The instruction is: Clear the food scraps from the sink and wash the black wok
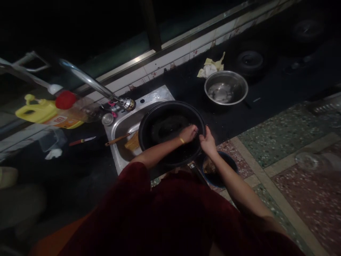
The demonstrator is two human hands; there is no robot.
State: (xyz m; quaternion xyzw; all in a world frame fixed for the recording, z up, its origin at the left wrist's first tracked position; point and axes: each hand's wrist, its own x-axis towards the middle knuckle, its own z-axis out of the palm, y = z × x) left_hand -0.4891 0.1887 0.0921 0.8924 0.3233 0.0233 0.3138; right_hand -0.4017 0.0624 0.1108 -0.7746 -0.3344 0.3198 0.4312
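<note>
A large black wok (pixel 162 124) rests over the steel sink (pixel 119 129). My left hand (pixel 188 133) is curled inside the wok near its right rim, fingers pressed together on something I cannot make out. My right hand (pixel 207 142) grips the wok's right rim, fingers wrapped over the edge. Both hands nearly touch each other. A yellow band sits on my left wrist.
A chrome tap (pixel 93 83) arches over the sink. A wooden-handled tool (pixel 117 139) and a sponge (pixel 133 143) lie in the basin. A steel bowl (pixel 226 89), a yellow cloth (pixel 211 67), a yellow bottle (pixel 42 112) and a knife (pixel 81 141) sit on the dark counter. A blue bucket (pixel 218 170) stands on the floor.
</note>
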